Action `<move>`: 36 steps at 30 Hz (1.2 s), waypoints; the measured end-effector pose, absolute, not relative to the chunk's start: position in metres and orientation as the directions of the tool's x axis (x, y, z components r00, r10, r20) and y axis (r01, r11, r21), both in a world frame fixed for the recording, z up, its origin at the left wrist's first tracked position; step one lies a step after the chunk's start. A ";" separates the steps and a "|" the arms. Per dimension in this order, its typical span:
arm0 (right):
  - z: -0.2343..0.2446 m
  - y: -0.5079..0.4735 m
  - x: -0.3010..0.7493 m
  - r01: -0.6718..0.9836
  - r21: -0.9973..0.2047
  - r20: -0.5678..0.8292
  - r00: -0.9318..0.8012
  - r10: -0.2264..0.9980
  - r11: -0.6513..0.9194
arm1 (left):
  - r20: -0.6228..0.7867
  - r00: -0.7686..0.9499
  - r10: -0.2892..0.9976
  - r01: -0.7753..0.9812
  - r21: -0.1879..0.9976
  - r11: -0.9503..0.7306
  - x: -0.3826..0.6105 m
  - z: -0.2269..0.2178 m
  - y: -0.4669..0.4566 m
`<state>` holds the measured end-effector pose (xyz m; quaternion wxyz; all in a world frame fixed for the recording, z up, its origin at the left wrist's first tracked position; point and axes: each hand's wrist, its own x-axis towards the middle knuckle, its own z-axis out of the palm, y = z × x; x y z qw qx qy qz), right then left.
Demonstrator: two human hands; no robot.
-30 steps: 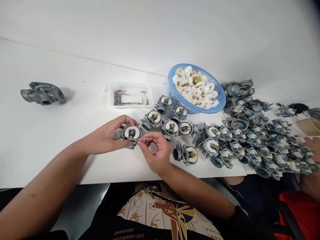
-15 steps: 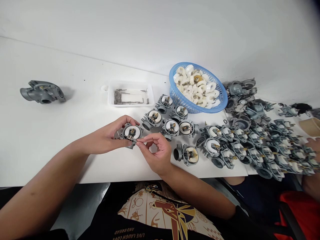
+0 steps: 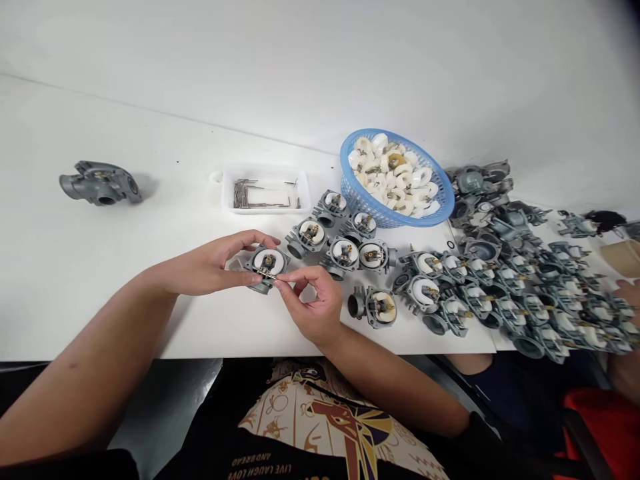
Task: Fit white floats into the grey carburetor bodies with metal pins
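My left hand (image 3: 215,263) grips a grey metal carburetor body (image 3: 266,267) with a white float and brass parts, lifted just above the white table (image 3: 150,147). My right hand (image 3: 313,303) pinches a thin metal pin (image 3: 270,275) at the body's near edge, thumb and forefinger pressed together, other fingers curled. A small cluster of similar carburetor bodies (image 3: 345,247) sits just right of my hands.
A white tray of metal pins (image 3: 265,193) lies behind my hands. A blue basket of white floats (image 3: 395,177) stands at the back right. Several more carburetors (image 3: 525,280) crowd the right side. A lone one (image 3: 100,183) rests far left. Another person's hand (image 3: 627,293) shows at the right edge.
Both hands stay at the same carburetor body with only small finger shifts. The view has shifted slightly, so things sit a little further right.
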<state>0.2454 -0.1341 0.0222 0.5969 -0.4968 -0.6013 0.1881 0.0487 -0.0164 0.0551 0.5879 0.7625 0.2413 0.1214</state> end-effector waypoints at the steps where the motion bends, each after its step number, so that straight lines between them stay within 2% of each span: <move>1: 0.022 -0.134 0.246 0.378 -0.816 0.534 0.205 0.820 0.437 | -0.099 0.852 0.514 0.222 0.957 -0.185 0.049 0.055 -0.017; 7: 0.020 -0.133 0.245 0.386 -0.790 0.573 0.188 0.798 0.476 | -0.111 0.850 0.515 0.217 0.964 -0.151 0.054 0.059 -0.019; 12: 0.020 -0.131 0.244 0.403 -0.768 0.603 0.188 0.776 0.499 | -0.109 0.848 0.518 0.242 0.950 -0.196 0.054 0.059 -0.018; 22: 0.019 -0.133 0.242 0.357 -0.815 0.545 0.208 0.812 0.456 | -0.134 0.842 0.523 0.282 0.935 -0.215 0.055 0.061 -0.018; 36: 0.020 -0.135 0.241 0.386 -0.787 0.584 0.218 0.782 0.481 | -0.145 0.834 0.533 0.290 0.936 -0.199 0.054 0.064 -0.020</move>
